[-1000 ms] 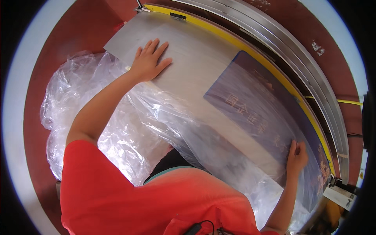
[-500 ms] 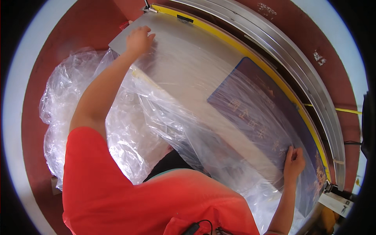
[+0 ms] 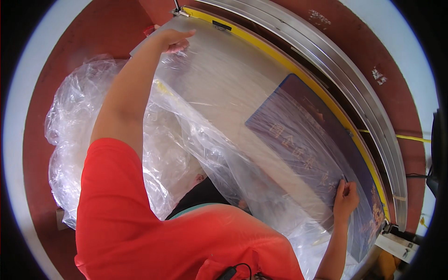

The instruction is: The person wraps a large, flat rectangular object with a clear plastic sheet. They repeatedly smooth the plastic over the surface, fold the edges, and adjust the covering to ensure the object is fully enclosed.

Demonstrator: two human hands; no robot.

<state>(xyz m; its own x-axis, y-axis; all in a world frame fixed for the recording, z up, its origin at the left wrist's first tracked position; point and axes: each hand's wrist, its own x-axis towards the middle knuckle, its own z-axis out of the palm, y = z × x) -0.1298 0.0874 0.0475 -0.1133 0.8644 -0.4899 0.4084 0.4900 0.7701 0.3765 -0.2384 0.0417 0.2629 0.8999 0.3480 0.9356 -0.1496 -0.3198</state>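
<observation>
Clear plastic film (image 3: 210, 88) is spread over a long grey metal surface, its loose near edge hanging down in front of me. At the far left end, my left hand (image 3: 176, 41) has its fingers curled on the film and its thumb stretched out to the right. My right hand (image 3: 346, 199) is closed in a pinch on the film near the right end, pulling thin creases into it. Beneath the film there lies a dark purple-blue mat (image 3: 298, 123) with a blue border and pale printed characters.
A big crumpled heap of clear plastic (image 3: 81, 121) bulges on the left. Along the far side run a yellow strip (image 3: 280, 51) with a black piece on it and curved silvery metal rails (image 3: 340, 60). A white box-like part (image 3: 396, 246) sits at the lower right.
My left hand has shifted slightly right, its fingers curling down onto the film. My right hand has moved a little toward me and left, and the film between the hands looks more creased.
</observation>
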